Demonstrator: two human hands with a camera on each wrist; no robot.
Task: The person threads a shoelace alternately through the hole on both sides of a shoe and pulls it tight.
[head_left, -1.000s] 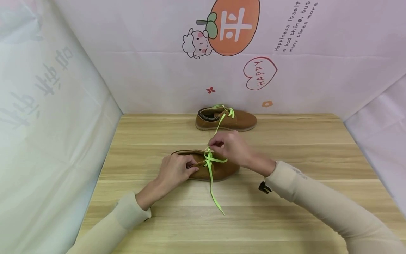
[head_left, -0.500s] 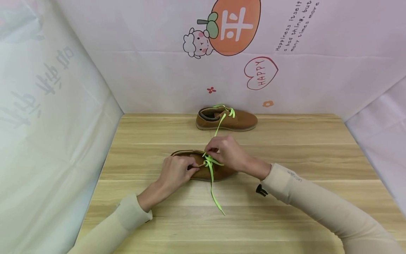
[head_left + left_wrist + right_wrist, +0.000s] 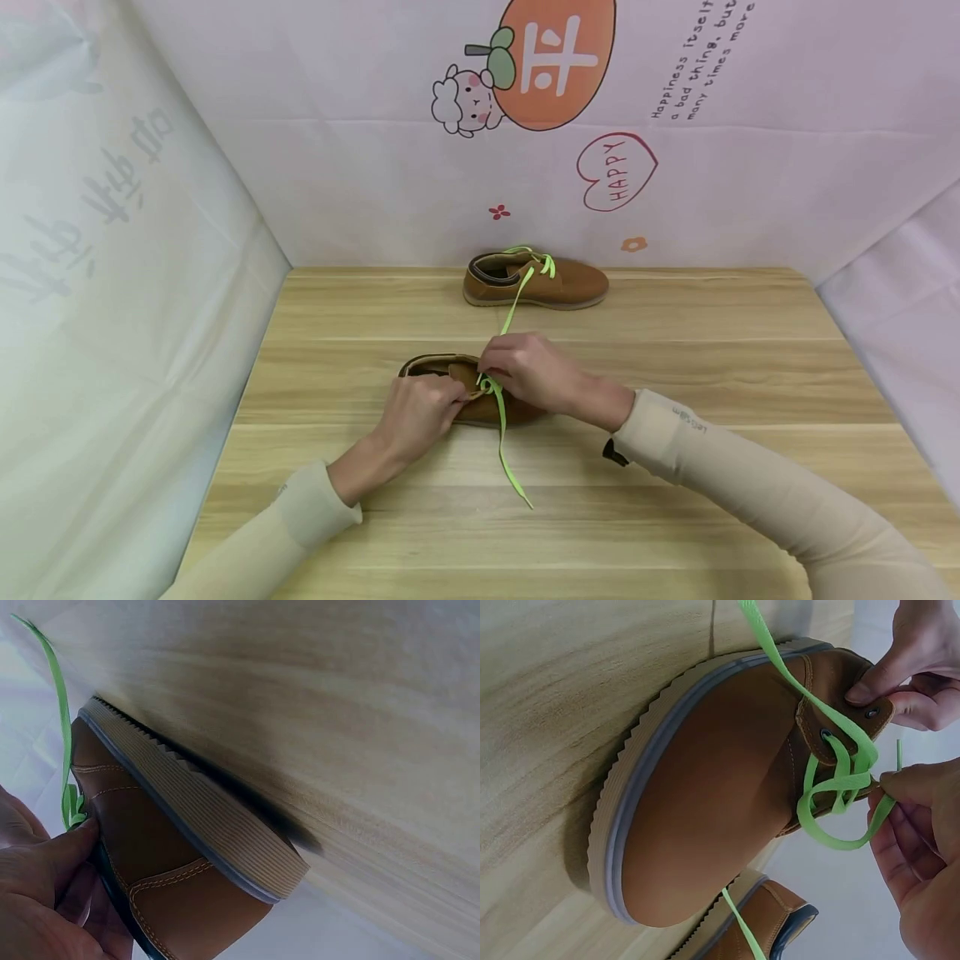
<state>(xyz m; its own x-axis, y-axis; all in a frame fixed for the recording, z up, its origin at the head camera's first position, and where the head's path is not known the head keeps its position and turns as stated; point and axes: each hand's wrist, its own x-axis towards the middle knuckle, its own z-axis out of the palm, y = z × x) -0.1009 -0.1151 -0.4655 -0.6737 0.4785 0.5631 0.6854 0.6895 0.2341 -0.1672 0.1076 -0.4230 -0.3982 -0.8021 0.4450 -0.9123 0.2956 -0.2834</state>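
A brown leather shoe (image 3: 705, 802) stands on the table with its toe pointing right in the head view. Bright green shoelace (image 3: 847, 781) runs through its eyelets, and one long end trails toward the front. With thumb and fingers my left hand (image 3: 423, 408) pinches the near eyelet flap (image 3: 872, 712), where one eyelet holds no lace. My right hand (image 3: 534, 372) pinches the lace close to its tip over the shoe's opening; the short tip sticks up past the thumb in the right wrist view. A loop of lace hangs below those fingers.
Behind, against the white printed backdrop (image 3: 360, 192), stands a matching brown shoe (image 3: 577, 283) with green lace. A second long lace end (image 3: 513, 308) from the near shoe reaches across toward it. The wood-grain table (image 3: 675, 517) spreads around both shoes.
My right hand has moved left and slightly down over the eyelets, drawing the lace tip with it. My left hand stays at the flap, its fingers now closer together.
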